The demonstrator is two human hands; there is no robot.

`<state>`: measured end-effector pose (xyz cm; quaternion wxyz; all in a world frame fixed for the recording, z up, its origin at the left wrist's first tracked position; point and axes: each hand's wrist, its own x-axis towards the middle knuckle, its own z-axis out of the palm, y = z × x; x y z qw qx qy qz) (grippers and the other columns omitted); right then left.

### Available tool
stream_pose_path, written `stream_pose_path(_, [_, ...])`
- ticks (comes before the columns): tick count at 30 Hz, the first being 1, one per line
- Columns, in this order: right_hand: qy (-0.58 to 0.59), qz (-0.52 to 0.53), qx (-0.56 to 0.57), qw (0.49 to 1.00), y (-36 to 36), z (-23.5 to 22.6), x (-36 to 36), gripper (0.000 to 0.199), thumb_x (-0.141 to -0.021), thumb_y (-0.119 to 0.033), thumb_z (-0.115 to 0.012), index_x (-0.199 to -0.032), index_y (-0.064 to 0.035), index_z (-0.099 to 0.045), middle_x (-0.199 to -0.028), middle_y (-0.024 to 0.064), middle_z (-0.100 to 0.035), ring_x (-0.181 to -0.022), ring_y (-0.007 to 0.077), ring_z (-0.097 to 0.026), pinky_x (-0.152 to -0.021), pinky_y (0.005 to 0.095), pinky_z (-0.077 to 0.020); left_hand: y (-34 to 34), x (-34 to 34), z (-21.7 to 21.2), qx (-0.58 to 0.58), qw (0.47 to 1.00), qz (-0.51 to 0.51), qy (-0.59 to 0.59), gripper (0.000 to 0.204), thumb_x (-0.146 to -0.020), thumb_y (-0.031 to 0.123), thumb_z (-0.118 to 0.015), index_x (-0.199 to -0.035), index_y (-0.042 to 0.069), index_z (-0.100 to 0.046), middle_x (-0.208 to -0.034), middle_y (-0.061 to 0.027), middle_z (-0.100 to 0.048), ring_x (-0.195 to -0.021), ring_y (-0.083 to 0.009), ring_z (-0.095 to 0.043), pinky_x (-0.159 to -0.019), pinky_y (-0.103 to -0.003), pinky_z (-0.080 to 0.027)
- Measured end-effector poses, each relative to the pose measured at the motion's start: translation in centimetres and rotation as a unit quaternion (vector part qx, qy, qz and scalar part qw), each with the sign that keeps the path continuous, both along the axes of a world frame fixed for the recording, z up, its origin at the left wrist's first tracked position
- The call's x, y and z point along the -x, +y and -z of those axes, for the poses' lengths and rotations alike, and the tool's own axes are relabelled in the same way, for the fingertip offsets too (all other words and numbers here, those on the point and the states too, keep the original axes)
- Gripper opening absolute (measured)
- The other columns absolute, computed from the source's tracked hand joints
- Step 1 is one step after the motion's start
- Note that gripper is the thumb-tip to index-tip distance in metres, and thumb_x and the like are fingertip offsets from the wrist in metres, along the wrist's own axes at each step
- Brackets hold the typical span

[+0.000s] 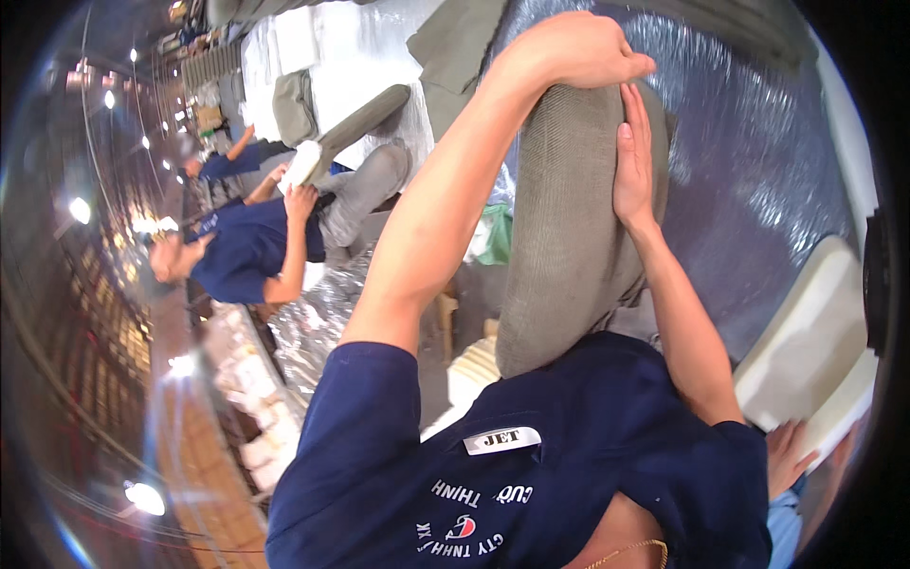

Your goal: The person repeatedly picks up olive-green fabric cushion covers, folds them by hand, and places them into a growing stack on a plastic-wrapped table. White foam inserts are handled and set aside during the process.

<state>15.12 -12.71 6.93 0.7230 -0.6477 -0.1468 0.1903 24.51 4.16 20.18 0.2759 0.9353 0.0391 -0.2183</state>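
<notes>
Smoothing the grey cushion (569, 247) upper-centre, it seems, your left hand (578, 47) fingers clamp its top and your right hand (633, 156) lies flat with fingers straight; next, keep that top grip firm.

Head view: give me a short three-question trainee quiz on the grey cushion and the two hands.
1. True or false: the right hand lies flat against the grey cushion.
2. The left hand is: A) curled over the cushion's top end B) on a white foam slab C) in the air.
3. What colour is the shirt of the background worker?
Key: 1 true; 2 A; 3 navy blue.
</notes>
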Motion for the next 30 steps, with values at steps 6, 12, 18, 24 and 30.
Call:
stream_pose_path(6, [0.006,0.042,-0.067,0.997,4.3,-8.2,-6.3,0.052,-0.107,-0.030,-0.046,-0.153,-0.0058,-0.046,-0.163,0.0160,-0.038,-0.152,0.0316,-0.032,-0.126,0.0398,-0.0219,2.0,7.0,0.3,0.317,0.824,-0.401,-0.243,0.071,-0.111,0.053,-0.029,-0.156,-0.001,-0.038,-0.162,-0.0130,-0.041,-0.149,-0.0295,-0.038,-0.122,-0.044,-0.033])
stream_pose_path(12, [-0.210,-0.033,0.045,0.976,9.5,-13.1,-5.2,0.055,-0.099,-0.045,-0.057,-0.143,-0.0132,-0.061,-0.161,0.0220,-0.039,-0.149,0.0405,-0.036,-0.123,0.0571,-0.0229,-6.8,23.0,-3.0,0.353,0.790,-0.481,-0.140,0.081,-0.104,0.035,-0.054,-0.166,0.005,-0.012,-0.167,-0.0136,-0.028,-0.150,-0.0266,-0.036,-0.123,-0.040,-0.029])
stream_pose_path(18, [-0.036,0.009,-0.027,0.999,1.5,-5.3,-0.9,0.055,-0.110,-0.034,-0.042,-0.159,-0.0089,-0.039,-0.166,0.0208,-0.029,-0.155,0.0371,-0.025,-0.127,0.0439,-0.0172,-9.5,19.1,-6.0,0.327,0.845,-0.391,-0.165,0.102,-0.089,0.014,-0.077,-0.164,-0.002,-0.011,-0.162,-0.0214,-0.033,-0.145,-0.0267,-0.040,-0.118,-0.037,-0.036])
stream_pose_path(24, [0.084,0.124,-0.064,0.987,-5.4,-10.7,-0.6,0.058,-0.112,-0.032,-0.039,-0.161,-0.0025,-0.032,-0.170,0.0184,-0.022,-0.157,0.0329,-0.020,-0.128,0.0425,-0.0153,-15.0,16.1,-9.4,0.335,0.887,-0.232,-0.218,0.097,-0.094,0.025,-0.076,-0.163,-0.003,-0.014,-0.167,-0.0217,-0.026,-0.154,-0.0283,-0.028,-0.124,-0.038,-0.024])
stream_pose_path(30, [-0.184,0.158,0.061,0.968,-7.7,-18.4,-2.3,0.055,-0.108,-0.023,-0.044,-0.158,-0.0037,-0.038,-0.171,0.0175,-0.018,-0.158,0.0340,-0.017,-0.127,0.0446,-0.0145,-13.9,10.5,-4.3,0.423,0.876,-0.176,-0.152,0.069,-0.111,0.033,-0.042,-0.164,-0.002,-0.013,-0.171,-0.0210,-0.017,-0.159,-0.0286,-0.013,-0.127,-0.038,-0.017])
